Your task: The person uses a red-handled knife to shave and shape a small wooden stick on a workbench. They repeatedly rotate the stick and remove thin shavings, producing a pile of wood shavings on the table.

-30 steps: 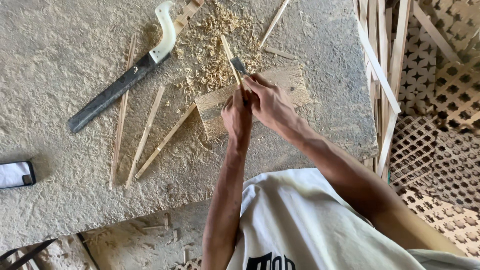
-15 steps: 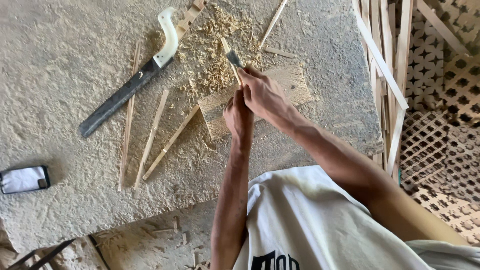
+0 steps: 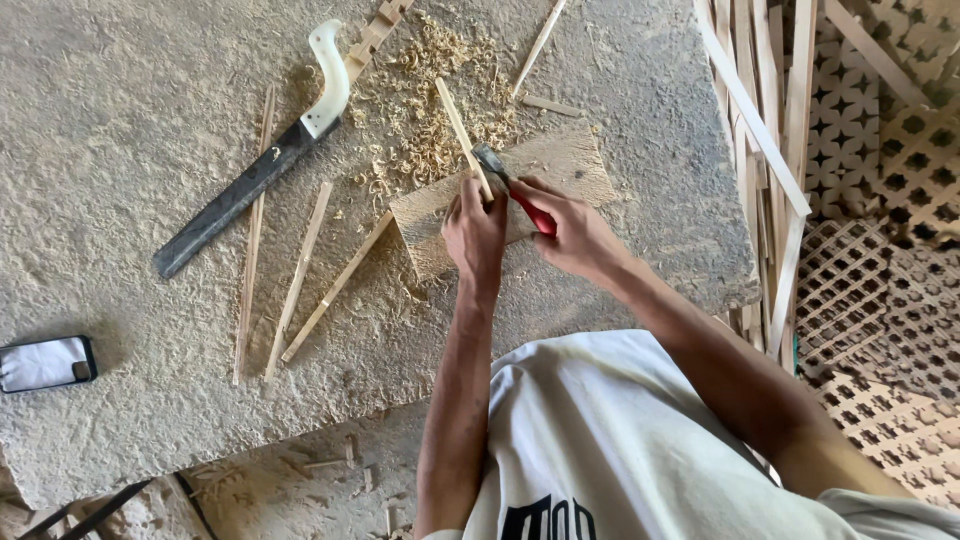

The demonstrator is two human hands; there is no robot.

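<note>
A long dark-bladed saw (image 3: pixel 255 175) with a pale curved handle is lying diagonally on the rough grey tabletop (image 3: pixel 120 90), handle toward 12 o'clock. Pale curled wood shavings (image 3: pixel 420 110) are lying heaped at 3 o'clock of the handle. Three thin wooden strips (image 3: pixel 300 275) are lying near one another at 6 o'clock of the saw. A dark-framed phone (image 3: pixel 45 363) is lying at the tabletop's 9 o'clock edge. Wooden lattice panels (image 3: pixel 880 250) and loose slats (image 3: pixel 760 120) are standing at 3 o'clock.
</note>
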